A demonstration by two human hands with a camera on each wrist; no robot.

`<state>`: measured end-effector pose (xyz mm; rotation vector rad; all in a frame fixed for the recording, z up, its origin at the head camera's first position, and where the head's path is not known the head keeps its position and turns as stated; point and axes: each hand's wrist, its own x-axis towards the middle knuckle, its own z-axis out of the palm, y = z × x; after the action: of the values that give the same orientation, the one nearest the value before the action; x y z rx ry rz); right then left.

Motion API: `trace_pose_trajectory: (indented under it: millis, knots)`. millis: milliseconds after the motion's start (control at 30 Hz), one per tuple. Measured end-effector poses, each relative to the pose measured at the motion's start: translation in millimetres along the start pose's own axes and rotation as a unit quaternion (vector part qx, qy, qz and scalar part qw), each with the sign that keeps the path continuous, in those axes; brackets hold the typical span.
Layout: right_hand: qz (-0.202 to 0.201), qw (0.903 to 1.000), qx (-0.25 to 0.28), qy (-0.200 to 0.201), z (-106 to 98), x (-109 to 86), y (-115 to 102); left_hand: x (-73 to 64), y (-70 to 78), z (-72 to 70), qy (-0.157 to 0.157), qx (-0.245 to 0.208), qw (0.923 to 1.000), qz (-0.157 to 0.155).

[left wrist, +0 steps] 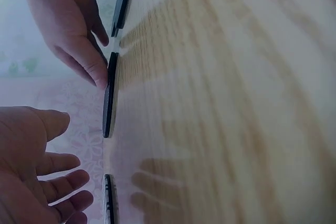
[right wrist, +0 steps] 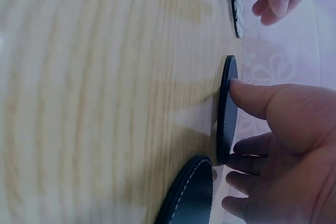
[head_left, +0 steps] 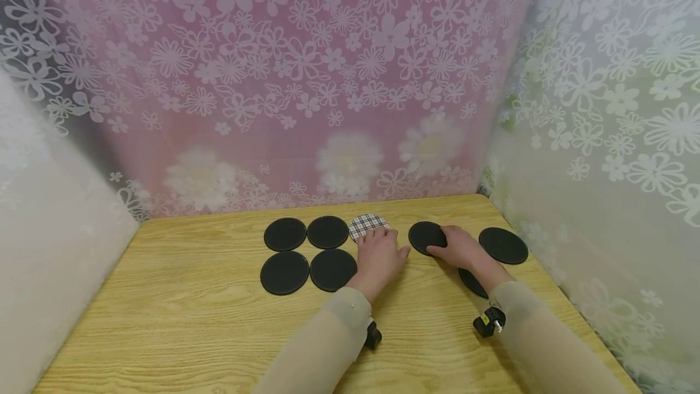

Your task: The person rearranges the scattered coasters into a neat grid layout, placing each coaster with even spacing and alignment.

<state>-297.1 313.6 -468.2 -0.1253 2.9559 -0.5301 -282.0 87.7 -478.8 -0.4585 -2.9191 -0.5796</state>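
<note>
My right hand [head_left: 459,248] is at the right side of a round black coaster [head_left: 425,238], thumb at its near edge and fingers at its right edge, pinching it. The coaster lies flat or nearly flat on the table. Just over a white coaster with a dark plaid pattern [head_left: 367,224] hovers my left hand [head_left: 378,260], its fingers loosely bent and holding nothing. In the left wrist view a gap shows between those fingers [left wrist: 79,179] and the plaid coaster [left wrist: 109,200]. The hand hides part of that coaster in the head view.
Left of the plaid coaster, several black coasters [head_left: 285,235] lie in two rows. At the right, another black coaster [head_left: 503,245] lies near the table edge, and one more [head_left: 473,282] is partly under my right forearm. Flowered curtains [head_left: 350,78] surround the wooden table [head_left: 180,309].
</note>
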Motion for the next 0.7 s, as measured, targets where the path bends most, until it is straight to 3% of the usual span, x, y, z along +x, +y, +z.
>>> trace_pose_trajectory:
  millis: [467,700]
  knots:
    - [0.039,0.9965,-0.07,0.025,-3.6,10.1,-7.2,0.2,4.5,10.4,-0.018,0.021,0.9996,-0.003]
    - [0.035,0.9968,-0.067,0.026,-3.0,7.3,-12.3,0.7,7.4,14.2,-0.034,0.032,0.9987,-0.018]
